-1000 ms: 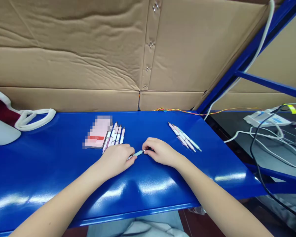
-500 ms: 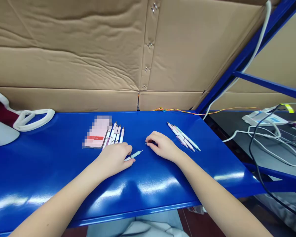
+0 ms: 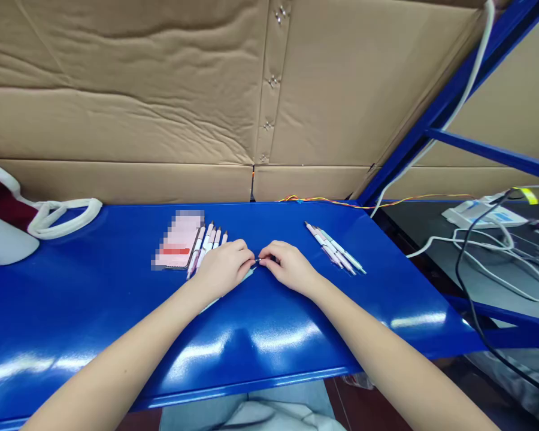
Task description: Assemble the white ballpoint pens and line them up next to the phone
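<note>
My left hand (image 3: 227, 263) is closed in a pinch near the middle of the blue table. My right hand (image 3: 291, 266) faces it, thumb and forefinger closed on a small dark-and-silver piece (image 3: 257, 261). The left fingertips meet that piece's other end; its exact kind is too small to tell. Below my left hand lies a pale green pen (image 3: 211, 304), partly covered by the hand, its tip pointing right. Several white-and-pink pens (image 3: 197, 248) lie beyond the left hand, beside a pink packet (image 3: 178, 239) with a red label. Right of my right hand rests another group of pens (image 3: 330, 246).
The blue table (image 3: 269, 335) backs onto brown padded panels (image 3: 184, 120). At far left is a white strap loop (image 3: 67, 218) on a red-and-white object. Thin orange wires (image 3: 323, 200) run along the back. White cables (image 3: 498, 242) lie on a dark surface to the right.
My left hand has let go of the pale green pen, which now lies on the table, and moved up and right to the small piece. My right hand has shifted slightly left.
</note>
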Available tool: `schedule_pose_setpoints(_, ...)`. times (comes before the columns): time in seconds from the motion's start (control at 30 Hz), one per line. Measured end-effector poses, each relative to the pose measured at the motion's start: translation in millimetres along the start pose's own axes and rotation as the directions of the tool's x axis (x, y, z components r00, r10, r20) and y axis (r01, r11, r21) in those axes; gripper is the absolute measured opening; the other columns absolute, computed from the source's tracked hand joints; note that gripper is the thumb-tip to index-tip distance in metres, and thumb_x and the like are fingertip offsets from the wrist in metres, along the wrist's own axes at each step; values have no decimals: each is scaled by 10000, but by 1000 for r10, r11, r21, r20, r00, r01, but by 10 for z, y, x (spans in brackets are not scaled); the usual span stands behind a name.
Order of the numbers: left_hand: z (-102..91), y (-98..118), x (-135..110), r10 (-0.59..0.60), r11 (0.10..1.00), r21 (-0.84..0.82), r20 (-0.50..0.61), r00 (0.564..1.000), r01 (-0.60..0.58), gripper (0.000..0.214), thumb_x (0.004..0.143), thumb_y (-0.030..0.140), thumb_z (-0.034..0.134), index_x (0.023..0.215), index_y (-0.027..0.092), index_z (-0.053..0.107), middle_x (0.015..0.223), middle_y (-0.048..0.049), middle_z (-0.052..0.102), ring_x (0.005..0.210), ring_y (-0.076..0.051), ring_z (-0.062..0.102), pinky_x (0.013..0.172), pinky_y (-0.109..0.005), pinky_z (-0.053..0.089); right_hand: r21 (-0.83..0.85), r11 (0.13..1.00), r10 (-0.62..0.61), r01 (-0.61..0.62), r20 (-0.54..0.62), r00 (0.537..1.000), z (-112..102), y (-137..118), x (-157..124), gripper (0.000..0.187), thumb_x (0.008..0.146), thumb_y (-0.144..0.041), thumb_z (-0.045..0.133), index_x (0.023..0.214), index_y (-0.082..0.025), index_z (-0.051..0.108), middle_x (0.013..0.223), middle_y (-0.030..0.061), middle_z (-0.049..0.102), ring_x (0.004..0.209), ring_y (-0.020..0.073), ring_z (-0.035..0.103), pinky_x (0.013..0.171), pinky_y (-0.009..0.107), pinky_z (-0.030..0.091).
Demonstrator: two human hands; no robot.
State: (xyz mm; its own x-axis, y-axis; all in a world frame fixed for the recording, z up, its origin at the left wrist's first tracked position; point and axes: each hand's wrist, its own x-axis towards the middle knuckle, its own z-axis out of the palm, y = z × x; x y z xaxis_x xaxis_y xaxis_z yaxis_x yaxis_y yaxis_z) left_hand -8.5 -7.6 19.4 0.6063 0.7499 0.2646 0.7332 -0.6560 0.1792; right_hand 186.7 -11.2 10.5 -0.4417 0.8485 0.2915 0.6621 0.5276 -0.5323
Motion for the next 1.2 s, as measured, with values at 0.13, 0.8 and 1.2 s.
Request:
schedule_pose_setpoints(0.13,2,-27,4,-54,998,28,6,999,54,242,908,303,459,886,226,687,885,-22,623,818,-168,586,669,-263,438,-163,987,-5,6,9,1000,-31,80,-11,131,857,-182,552,888,-187,679,866,52,648,814,173,531,770,308,416)
schedule_pose_setpoints(0.8,-374,77,-221,-136,990,85,326,935,115,239,782,433,584,710,209,624,720,-27,641,683,-185,579,540,-250,334,-227,962,140,-152,-68,988,154,-144,176,157,812,-359,620,849,-252,729,873,33,673,842,197,522,745,339,308)
schedule_pose_setpoints(1.2,-428,62,-216,-197,980,34,348,917,197,256,818,409,505,731,220,655,709,-19,658,662,-176,595,541,-247,359,-160,983,80,-86,-44,996,-21,-73,168,125,848,-196,558,820,-196,680,864,26,691,810,168,553,765,319,324)
